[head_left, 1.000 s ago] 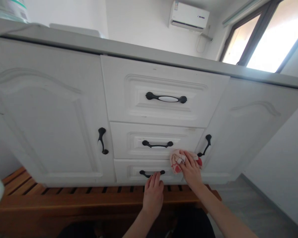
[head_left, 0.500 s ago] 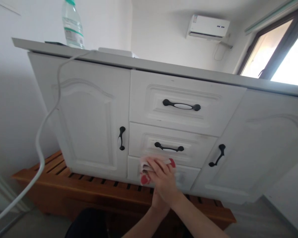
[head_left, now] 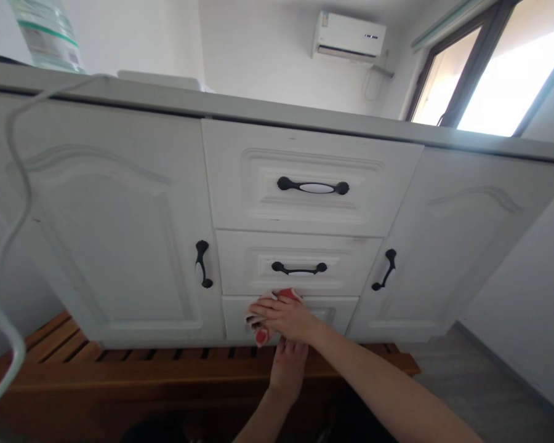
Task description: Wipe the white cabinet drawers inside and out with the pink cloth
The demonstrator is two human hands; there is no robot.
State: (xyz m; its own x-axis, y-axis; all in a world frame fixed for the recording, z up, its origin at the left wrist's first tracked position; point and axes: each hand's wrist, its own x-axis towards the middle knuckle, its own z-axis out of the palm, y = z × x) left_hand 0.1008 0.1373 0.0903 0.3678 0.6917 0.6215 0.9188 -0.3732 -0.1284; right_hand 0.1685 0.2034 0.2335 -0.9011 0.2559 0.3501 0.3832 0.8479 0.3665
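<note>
A red and white cloth lies against the bottom drawer of the white cabinet. My right hand presses on it, fingers together and pointing left. Just below, my left hand is raised at the drawer's lower edge; its fingertips are close under my right hand, and whether they hold anything is hidden. Above the hands, the middle drawer has a black handle, and the top drawer has another.
A slatted wooden bench runs under the cabinet. On the countertop stands a plastic bottle. A white cable hangs down at the left. Black handles stick out from the left door and right door.
The view has shifted right and closer. My right hand and the cloth have moved left over the bottom drawer, while my left hand now shows separately, lower than the right.
</note>
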